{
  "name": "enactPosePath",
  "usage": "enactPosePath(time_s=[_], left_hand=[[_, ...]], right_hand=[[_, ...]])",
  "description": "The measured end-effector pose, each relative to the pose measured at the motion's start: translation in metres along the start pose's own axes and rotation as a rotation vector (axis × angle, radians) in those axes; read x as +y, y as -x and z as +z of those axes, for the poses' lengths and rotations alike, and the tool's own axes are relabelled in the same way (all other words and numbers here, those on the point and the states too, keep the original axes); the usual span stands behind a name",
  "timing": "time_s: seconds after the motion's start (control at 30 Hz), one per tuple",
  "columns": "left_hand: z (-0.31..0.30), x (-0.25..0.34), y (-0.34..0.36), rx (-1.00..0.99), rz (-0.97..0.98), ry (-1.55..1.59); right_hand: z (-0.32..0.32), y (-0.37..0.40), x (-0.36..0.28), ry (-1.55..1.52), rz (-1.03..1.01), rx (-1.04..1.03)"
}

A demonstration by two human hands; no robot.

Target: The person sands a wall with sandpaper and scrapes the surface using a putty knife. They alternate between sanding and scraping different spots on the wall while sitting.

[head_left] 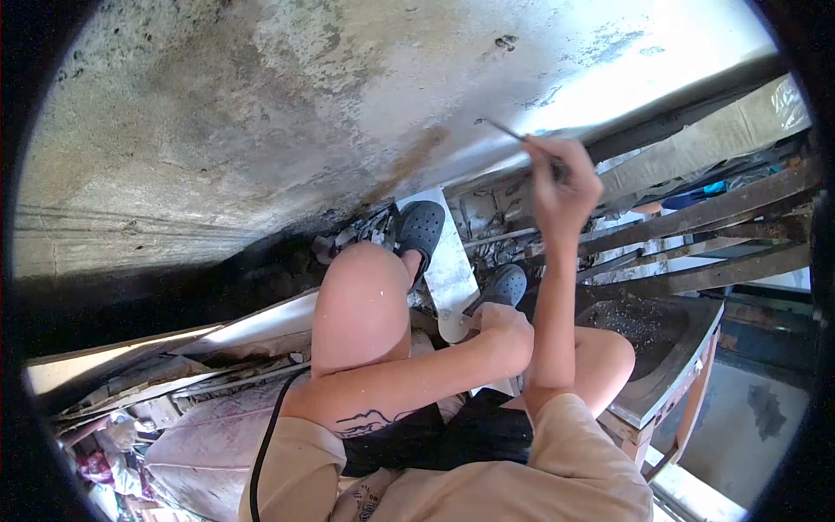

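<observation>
My right hand (564,184) is raised toward the rough plastered wall (261,113) and is closed on a thin dark tool (513,133) whose tip points at the wall surface. Lower down, my left hand (503,331) rests by my knees and grips the end of a flat pale board (448,270) that runs down between my feet. Both feet wear dark perforated clogs (422,228) and stand on debris at the foot of the wall.
Wooden beams and planks (696,217) cross at the right. A metal basin (652,348) on a wooden stand sits beside my right knee. Boards, sacks and rubbish (174,383) lie at the lower left along the wall's base.
</observation>
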State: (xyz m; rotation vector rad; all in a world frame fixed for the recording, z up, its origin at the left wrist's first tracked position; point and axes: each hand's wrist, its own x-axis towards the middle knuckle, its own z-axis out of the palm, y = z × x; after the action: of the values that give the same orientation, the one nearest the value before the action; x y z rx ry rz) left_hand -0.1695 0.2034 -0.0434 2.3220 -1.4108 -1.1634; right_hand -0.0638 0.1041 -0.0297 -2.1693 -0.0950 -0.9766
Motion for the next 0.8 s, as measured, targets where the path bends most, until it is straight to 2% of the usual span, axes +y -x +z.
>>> enactPosePath(time_s=[0.03, 0.07, 0.13, 0.17, 0.23, 0.27, 0.3, 0.37, 0.43, 0.5, 0.57, 0.67, 0.73, 0.8], left_hand=[[0.000, 0.000, 0.002, 0.018, 0.008, 0.008], [-0.001, -0.001, 0.003, 0.036, 0.017, 0.015], [0.002, -0.006, 0.002, -0.006, -0.011, 0.006], [0.002, -0.006, 0.002, -0.030, -0.026, -0.007], [-0.007, -0.003, 0.008, -0.053, -0.021, -0.020], [-0.011, -0.002, 0.011, -0.052, -0.005, -0.014], [-0.006, -0.005, 0.010, -0.056, -0.014, -0.008], [0.007, -0.009, 0.005, -0.012, 0.123, 0.039], [-0.002, -0.008, 0.007, -0.036, 0.066, 0.027], [0.003, -0.006, 0.001, -0.060, 0.015, 0.000], [0.021, -0.008, -0.005, -0.125, -0.038, -0.088], [-0.010, -0.002, 0.014, -0.158, 0.031, -0.042], [0.000, -0.004, 0.014, -0.145, 0.073, -0.016], [0.006, -0.005, 0.012, -0.130, 0.115, 0.010]], right_hand=[[-0.003, 0.001, 0.000, -0.024, 0.111, 0.039], [0.009, 0.004, 0.001, -0.024, 0.109, 0.034], [0.043, 0.019, 0.003, -0.071, -0.015, -0.172], [0.046, 0.026, 0.004, -0.067, -0.007, -0.162], [0.054, 0.030, 0.003, -0.123, -0.065, -0.321], [0.049, 0.028, 0.006, -0.131, -0.064, -0.321], [0.034, 0.020, 0.007, -0.089, -0.038, -0.187], [0.011, 0.013, 0.016, -0.048, 0.066, 0.027], [0.005, 0.012, 0.020, -0.091, 0.174, 0.150], [0.026, 0.017, 0.012, 0.058, -0.001, 0.003], [0.064, 0.037, 0.019, -0.144, -0.018, -0.162], [0.042, 0.027, 0.011, -0.136, -0.003, -0.135], [0.023, 0.019, 0.008, -0.159, 0.039, -0.054], [0.012, 0.016, 0.010, -0.146, 0.218, 0.103]])
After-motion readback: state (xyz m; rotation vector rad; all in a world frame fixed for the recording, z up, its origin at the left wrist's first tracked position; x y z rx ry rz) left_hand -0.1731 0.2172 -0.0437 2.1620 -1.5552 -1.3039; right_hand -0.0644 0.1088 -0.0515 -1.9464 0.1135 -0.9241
